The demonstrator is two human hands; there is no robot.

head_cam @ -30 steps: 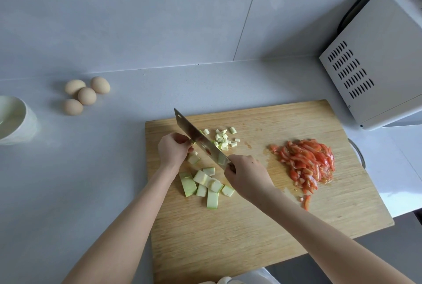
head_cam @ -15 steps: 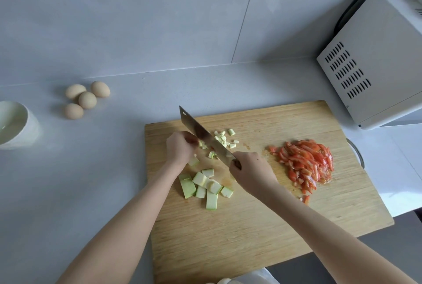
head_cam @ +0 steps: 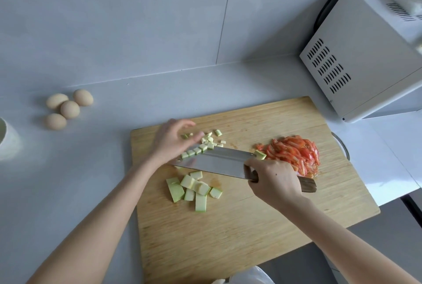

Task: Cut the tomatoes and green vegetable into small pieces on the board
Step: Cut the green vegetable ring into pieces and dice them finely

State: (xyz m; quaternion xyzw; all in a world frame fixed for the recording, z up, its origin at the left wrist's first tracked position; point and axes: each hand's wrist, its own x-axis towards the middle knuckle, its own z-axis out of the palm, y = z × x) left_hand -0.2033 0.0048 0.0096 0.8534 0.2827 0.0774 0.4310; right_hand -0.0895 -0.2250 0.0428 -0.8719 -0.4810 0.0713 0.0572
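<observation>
So, right hand (head_cam: pixel 274 181) grips the cleaver (head_cam: pixel 217 162), green dice (head_cam: pixel 194 151) along its blade; left hand (head_cam: pixel 170 140) hovers by them, fingers (head_cam: pixel 182 123) spread loose. On the board (head_cam: pixel 251 226) lie bigger chunks (head_cam: pixel 196 187) and tomato strips (head_cam: pixel 294 153). Far-left white bowl (head_cam: pixel 9 144): contents hidden.

The left grip (head_cam: pixel 173 142) is smeared by blur, its fingertips indistinct over the green pieces (head_cam: pixel 206 144). The right grip (head_cam: pixel 274 181) covers most of the handle of the knife (head_cam: pixel 217 162). Far left of the left grip, a white cup (head_cam: pixel 8 139) is cut off by the frame edge. To the right of the right grip, the microwave (head_cam: pixel 365 59) is cut off too.
</observation>
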